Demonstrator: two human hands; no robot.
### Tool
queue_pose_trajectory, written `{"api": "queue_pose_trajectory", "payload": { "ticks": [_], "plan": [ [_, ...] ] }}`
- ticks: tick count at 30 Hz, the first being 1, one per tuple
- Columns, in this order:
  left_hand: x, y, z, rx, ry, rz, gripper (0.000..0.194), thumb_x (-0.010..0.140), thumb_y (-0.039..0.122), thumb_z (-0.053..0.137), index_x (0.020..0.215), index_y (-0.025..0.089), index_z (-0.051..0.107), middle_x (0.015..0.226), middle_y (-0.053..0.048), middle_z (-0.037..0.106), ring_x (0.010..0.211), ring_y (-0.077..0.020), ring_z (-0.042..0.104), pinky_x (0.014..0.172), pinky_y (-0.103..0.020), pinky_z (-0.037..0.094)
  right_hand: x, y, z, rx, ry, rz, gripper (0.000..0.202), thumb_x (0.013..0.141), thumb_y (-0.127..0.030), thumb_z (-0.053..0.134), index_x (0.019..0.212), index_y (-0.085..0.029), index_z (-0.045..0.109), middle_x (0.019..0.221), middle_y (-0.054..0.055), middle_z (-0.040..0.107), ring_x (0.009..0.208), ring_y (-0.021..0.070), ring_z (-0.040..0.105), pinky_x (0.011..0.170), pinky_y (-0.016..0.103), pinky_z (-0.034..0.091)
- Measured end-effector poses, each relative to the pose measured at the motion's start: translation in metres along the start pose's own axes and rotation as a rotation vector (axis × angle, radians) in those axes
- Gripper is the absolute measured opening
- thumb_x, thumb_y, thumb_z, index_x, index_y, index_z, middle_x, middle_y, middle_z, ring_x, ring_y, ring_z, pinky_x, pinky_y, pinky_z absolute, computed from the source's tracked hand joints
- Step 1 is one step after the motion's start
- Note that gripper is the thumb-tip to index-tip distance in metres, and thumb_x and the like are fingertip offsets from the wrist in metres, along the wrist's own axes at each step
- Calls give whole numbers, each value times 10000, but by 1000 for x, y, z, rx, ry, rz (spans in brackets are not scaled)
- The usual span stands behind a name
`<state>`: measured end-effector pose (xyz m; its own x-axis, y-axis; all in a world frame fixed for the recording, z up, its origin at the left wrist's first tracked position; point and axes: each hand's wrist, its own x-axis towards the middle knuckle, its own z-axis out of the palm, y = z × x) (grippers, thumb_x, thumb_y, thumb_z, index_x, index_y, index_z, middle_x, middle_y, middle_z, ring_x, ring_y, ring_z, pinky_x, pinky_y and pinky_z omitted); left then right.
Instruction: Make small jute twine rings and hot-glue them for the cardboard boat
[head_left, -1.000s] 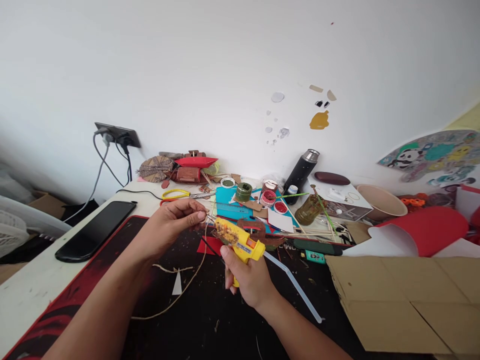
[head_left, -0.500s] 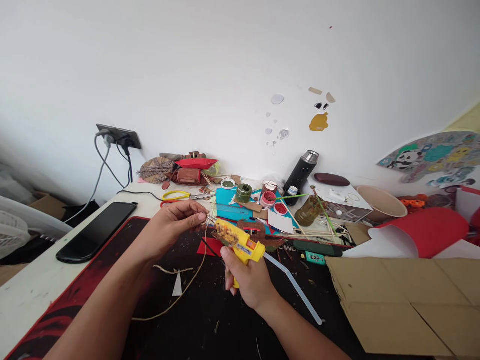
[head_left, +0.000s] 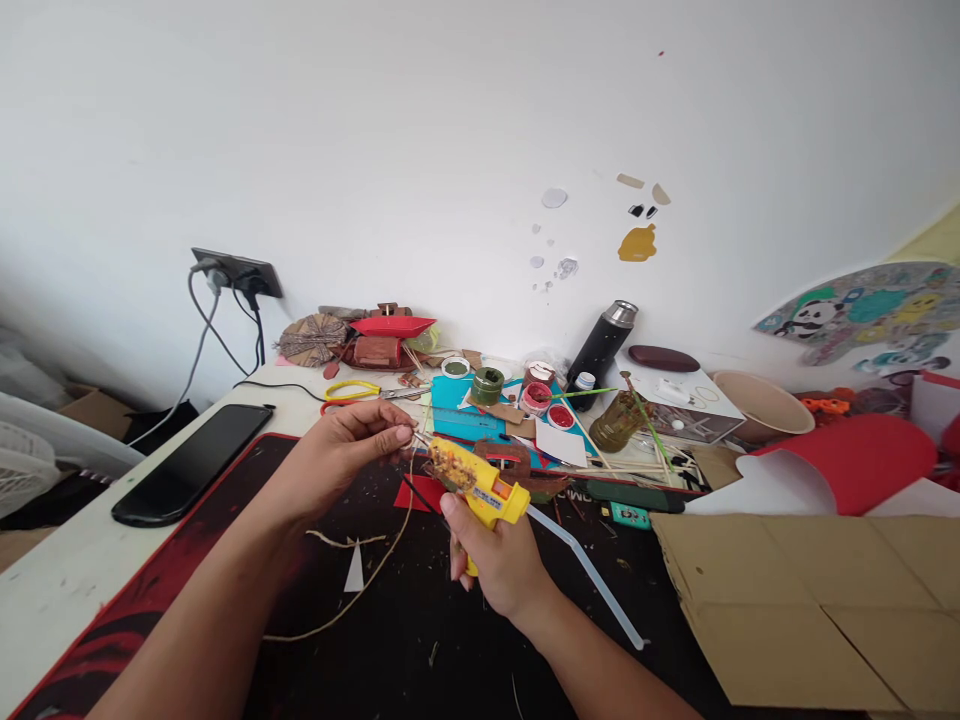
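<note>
Above the mat point(head_left: 450, 665), curled left grip point(head_left: 364, 437) pinches twine point(head_left: 410, 498); right grip point(head_left: 499, 556) clasps glue gun point(head_left: 459, 468).

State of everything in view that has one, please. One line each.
Left hand: pinching twine
Right hand: closed around glue gun grip
Twine: slack, curving down from left hand
Glue gun: held, pointing at left hand, barrel crusted
Glue stick: in gun's rear, bent
Phone: screen dark
Green paint jar: open
Red paint jar: open
Thermos: capped
Wall socket: plugs in
</note>
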<state>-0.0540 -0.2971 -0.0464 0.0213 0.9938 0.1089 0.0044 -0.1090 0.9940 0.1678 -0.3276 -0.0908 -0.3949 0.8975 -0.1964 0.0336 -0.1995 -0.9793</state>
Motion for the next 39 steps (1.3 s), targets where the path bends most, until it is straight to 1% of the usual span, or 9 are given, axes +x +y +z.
{"api": "queue_pose_trajectory", "payload": {
  "ticks": [7, 11, 19, 24, 27, 30, 33, 36, 39],
  "plan": [
    [0, -4, -2, 9, -9, 12, 307, 832, 491, 964, 834, 215, 830, 752, -1, 711, 688, -154, 583, 655, -260, 477, 2, 4, -1, 61, -19, -18, 704, 818, -916, 726, 757, -233, 563, 451, -64, 523, 356, 89, 436, 386, 203, 364],
    [0, -4, -2, 11, -9, 20, 306, 838, 495, 957, 831, 217, 828, 760, -9, 722, 701, -163, 594, 668, -267, 492, 3, 4, -3, 162, -89, -24, 735, 785, -937, 754, 749, -230, 555, 454, -64, 534, 362, 98, 479, 390, 200, 388],
    [0, -2, -1, 16, 13, 28, 343, 804, 518, 979, 809, 211, 827, 735, -17, 727, 667, -163, 592, 643, -271, 500, 9, -1, -9, 354, -142, -124, 674, 881, -874, 749, 917, -214, 618, 563, -27, 666, 394, 137, 595, 422, 220, 456],
    [-4, 1, -1, 0, -104, 4, 338, 821, 533, 976, 833, 218, 855, 730, -27, 739, 637, -155, 601, 607, -257, 519, 10, -1, -8, 407, -140, -193, 675, 908, -870, 732, 1004, -205, 664, 683, 24, 755, 448, 175, 681, 498, 274, 529],
    [-8, 7, 0, 13, -220, -15, 320, 828, 518, 972, 851, 215, 875, 821, -75, 806, 639, -164, 628, 596, -270, 547, 11, -1, -8, 410, -122, -204, 704, 899, -891, 722, 1068, -210, 670, 752, 48, 787, 467, 195, 702, 534, 303, 538],
    [-12, 15, 3, -3, -290, -49, 307, 801, 502, 986, 812, 218, 871, 1012, -141, 875, 614, -167, 638, 554, -286, 553, 13, -2, -8, 415, -66, -215, 746, 863, -932, 714, 1072, -218, 659, 782, 57, 787, 497, 209, 713, 528, 297, 504],
    [-16, 20, 7, -20, -320, -65, 258, 791, 460, 992, 781, 232, 873, 1110, -168, 890, 627, -195, 679, 540, -298, 551, 13, -3, -9, 388, -8, -204, 808, 843, -984, 659, 1105, -219, 679, 757, 50, 748, 531, 221, 713, 487, 280, 427],
    [-19, 23, 13, -8, -383, -95, 202, 814, 422, 971, 779, 246, 879, 1131, -155, 893, 672, -227, 717, 549, -298, 543, 12, -5, -11, 356, 2, -163, 908, 821, -1022, 619, 1214, -210, 722, 737, 59, 720, 590, 249, 717, 460, 284, 372],
    [-21, 23, 17, 5, -443, -146, 199, 837, 420, 945, 763, 252, 869, 1080, -131, 887, 639, -214, 686, 510, -276, 493, 13, -5, -11, 375, -5, -158, 986, 820, -1033, 609, 1315, -190, 742, 765, 75, 733, 628, 255, 715, 460, 287, 405]
  ]
}}
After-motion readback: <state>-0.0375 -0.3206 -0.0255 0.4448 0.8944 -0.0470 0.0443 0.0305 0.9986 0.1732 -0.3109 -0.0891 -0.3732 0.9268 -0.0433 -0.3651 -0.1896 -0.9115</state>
